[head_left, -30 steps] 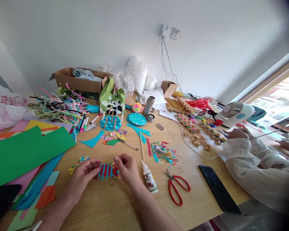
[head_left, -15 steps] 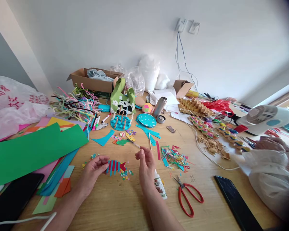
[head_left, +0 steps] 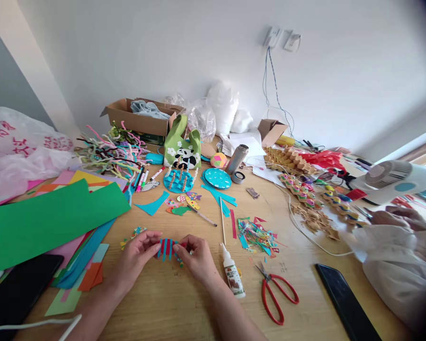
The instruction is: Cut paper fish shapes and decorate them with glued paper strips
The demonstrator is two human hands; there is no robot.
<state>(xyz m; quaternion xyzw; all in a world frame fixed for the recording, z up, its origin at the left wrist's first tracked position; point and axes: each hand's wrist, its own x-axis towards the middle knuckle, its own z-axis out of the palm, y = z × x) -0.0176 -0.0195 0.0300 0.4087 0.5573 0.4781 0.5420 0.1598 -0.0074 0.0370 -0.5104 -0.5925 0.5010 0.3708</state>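
Note:
A small woven paper fish (head_left: 167, 247) with red and blue stripes lies on the wooden table (head_left: 170, 303) in front of me. My left hand (head_left: 137, 252) pinches its left end with thumb and fingers. My right hand (head_left: 197, 255) pinches its right end, fingers curled. Small coloured paper bits (head_left: 135, 233) lie scattered just behind the left hand. A white glue bottle (head_left: 232, 271) lies to the right of my right hand.
Red scissors (head_left: 276, 296) and a black phone (head_left: 346, 303) lie at the right front. Green paper sheets (head_left: 46, 220) cover the left side. Paper scraps (head_left: 256, 232), blue discs (head_left: 217, 178), pipe cleaners (head_left: 110, 152) and boxes sit behind. Another person's white sleeve (head_left: 394, 265) rests at the right.
My right hand, raised off the fish half a second ago, has come back down and taken hold of its right end. The left hand has stayed on the left end.

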